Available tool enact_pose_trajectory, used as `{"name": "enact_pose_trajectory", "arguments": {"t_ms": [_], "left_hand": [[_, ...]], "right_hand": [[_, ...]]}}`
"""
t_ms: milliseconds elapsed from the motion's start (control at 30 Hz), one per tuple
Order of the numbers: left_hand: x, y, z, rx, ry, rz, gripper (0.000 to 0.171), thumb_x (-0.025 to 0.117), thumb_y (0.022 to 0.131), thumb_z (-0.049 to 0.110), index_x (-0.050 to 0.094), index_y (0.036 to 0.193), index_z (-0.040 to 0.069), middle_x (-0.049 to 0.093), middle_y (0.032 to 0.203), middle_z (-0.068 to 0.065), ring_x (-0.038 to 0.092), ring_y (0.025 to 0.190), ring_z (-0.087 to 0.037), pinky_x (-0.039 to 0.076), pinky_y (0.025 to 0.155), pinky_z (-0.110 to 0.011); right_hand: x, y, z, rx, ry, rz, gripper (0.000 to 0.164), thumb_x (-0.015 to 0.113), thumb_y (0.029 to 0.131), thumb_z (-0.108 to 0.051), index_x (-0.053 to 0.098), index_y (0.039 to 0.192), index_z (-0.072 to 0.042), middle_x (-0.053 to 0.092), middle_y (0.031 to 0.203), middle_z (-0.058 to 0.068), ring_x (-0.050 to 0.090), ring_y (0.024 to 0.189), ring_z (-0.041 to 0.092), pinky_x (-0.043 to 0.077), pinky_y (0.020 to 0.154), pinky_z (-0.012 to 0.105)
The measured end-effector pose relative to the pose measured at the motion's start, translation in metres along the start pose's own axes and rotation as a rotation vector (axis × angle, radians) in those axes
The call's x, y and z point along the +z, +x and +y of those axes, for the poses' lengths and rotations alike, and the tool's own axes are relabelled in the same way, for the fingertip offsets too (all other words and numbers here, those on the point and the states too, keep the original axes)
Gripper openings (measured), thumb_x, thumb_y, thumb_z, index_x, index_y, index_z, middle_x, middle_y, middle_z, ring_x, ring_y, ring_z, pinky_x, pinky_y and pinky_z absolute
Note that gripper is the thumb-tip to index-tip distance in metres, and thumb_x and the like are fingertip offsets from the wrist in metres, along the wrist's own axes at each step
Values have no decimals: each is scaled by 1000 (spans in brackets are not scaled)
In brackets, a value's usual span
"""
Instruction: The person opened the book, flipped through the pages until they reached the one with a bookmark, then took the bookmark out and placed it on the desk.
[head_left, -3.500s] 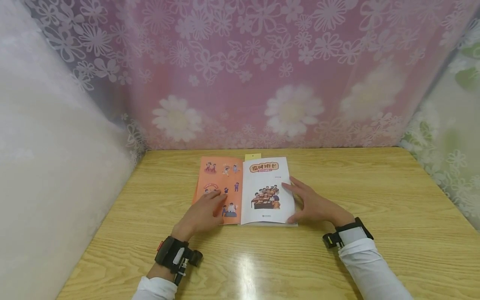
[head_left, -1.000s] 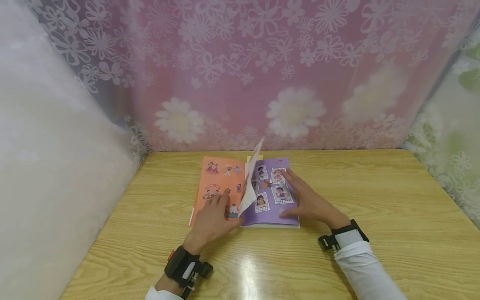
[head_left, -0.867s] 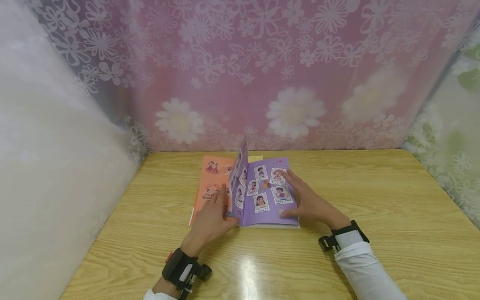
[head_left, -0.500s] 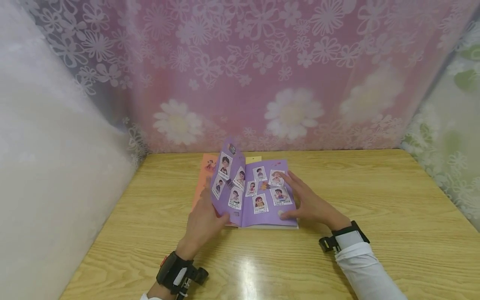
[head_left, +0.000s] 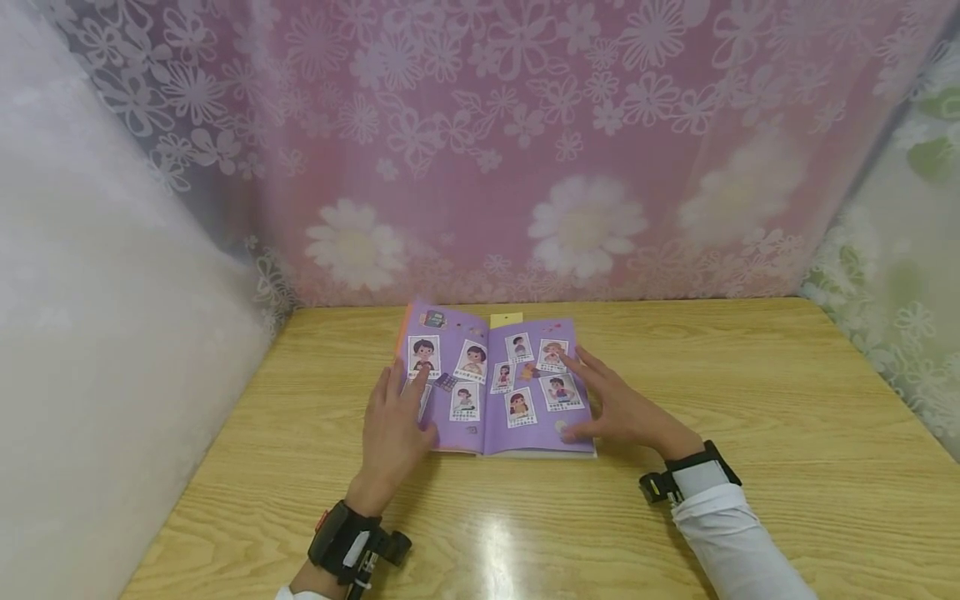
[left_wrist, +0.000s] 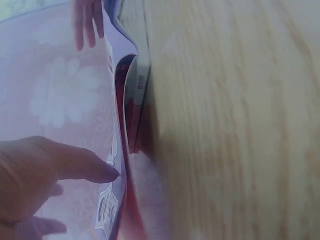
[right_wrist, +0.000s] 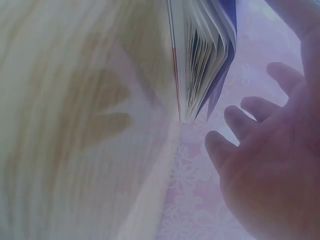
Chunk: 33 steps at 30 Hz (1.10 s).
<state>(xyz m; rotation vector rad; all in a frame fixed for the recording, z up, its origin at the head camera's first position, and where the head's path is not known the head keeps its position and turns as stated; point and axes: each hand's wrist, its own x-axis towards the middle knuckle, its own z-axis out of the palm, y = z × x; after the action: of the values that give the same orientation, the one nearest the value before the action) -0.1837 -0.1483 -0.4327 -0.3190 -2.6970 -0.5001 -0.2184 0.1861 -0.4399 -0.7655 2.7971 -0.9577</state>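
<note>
A book (head_left: 517, 433) lies spread on the table, showing two purple pages with pictures of children in white frames. My left hand (head_left: 393, 429) rests on the left page with its fingers extended; in the left wrist view the thumb (left_wrist: 85, 162) touches that page, which bows up over the orange sheet below. At the right page's outer edge, my right hand (head_left: 626, 412) has thumb and fingers spread, with fingertips on the page. The right wrist view shows the book's page edges (right_wrist: 200, 65) beside this hand, nothing gripped.
A yellow tab (head_left: 507, 319) sticks out past the book's top edge. The wooden table (head_left: 712, 358) extends around the book. A pink flowered curtain (head_left: 465, 167) hangs behind, and pale sheeting (head_left: 112, 292) stands at the left.
A leaf has turned over from right to left, covering the orange page with a purple one. My left hand moved left with it and now presses it down; my right hand stayed nearly still.
</note>
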Motion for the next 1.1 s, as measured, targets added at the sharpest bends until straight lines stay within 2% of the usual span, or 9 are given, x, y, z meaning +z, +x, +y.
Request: {"name": "enact_pose_trajectory", "arguments": {"t_ms": [100, 200, 300, 367, 500, 633, 867, 1100], "left_hand": [[5, -1, -5, 89, 5, -32, 73, 62, 64, 7, 43, 134, 12, 26, 146, -24, 20, 131, -43, 25, 103, -54], [10, -1, -7, 179, -12, -66, 72, 58, 63, 1, 44, 133, 10, 29, 144, -24, 20, 132, -42, 25, 104, -51], [14, 0, -8, 231, -17, -136, 70, 54, 66, -2, 42, 134, 8, 30, 143, -24, 23, 131, -41, 25, 105, -49], [16, 1, -8, 229, -26, -198, 67, 51, 70, -1, 41, 135, 10, 30, 144, -24, 24, 131, -42, 27, 104, -49], [19, 0, -8, 178, -47, -313, 59, 47, 80, 5, 40, 137, 16, 27, 146, -21, 26, 129, -42, 29, 102, -50], [18, 0, -8, 156, -59, -388, 57, 46, 82, 9, 39, 138, 19, 31, 145, -19, 29, 128, -40, 29, 103, -48], [13, 7, -7, 139, -69, -432, 57, 51, 79, 8, 43, 135, 16, 38, 141, -15, 36, 125, -36, 32, 101, -47], [10, 11, -5, 131, -53, -447, 62, 52, 72, 6, 45, 133, 14, 40, 139, -15, 38, 120, -39, 37, 96, -49]], "right_hand": [[0, 0, 0, 5, 1, -11, 108, 71, 61, -60, 14, 146, -25, 1, 154, 12, 7, 136, 37, 20, 101, 62], [-1, 0, 0, -3, -2, -17, 108, 71, 61, -59, 15, 146, -24, 2, 153, 13, 7, 136, 37, 19, 102, 61], [-2, 0, -1, -6, -6, -25, 107, 71, 61, -59, 16, 146, -23, 3, 153, 14, 7, 136, 37, 19, 103, 60], [-2, 0, 0, 1, -7, -36, 107, 71, 61, -59, 17, 146, -23, 3, 153, 14, 7, 136, 37, 18, 103, 59], [-2, -1, 0, 14, -13, -66, 107, 72, 60, -59, 18, 145, -24, 3, 153, 13, 6, 136, 36, 18, 104, 59], [-2, -1, 2, 12, -22, -102, 109, 73, 59, -57, 18, 145, -23, 2, 153, 14, 4, 137, 36, 16, 105, 58], [-1, 1, 6, -16, -69, -114, 111, 75, 57, -56, 19, 145, -18, 5, 153, 16, 5, 136, 37, 17, 105, 57], [-1, 2, 5, -18, -63, -103, 111, 77, 57, -53, 20, 145, -15, 6, 152, 18, 7, 136, 38, 16, 105, 56]]}}
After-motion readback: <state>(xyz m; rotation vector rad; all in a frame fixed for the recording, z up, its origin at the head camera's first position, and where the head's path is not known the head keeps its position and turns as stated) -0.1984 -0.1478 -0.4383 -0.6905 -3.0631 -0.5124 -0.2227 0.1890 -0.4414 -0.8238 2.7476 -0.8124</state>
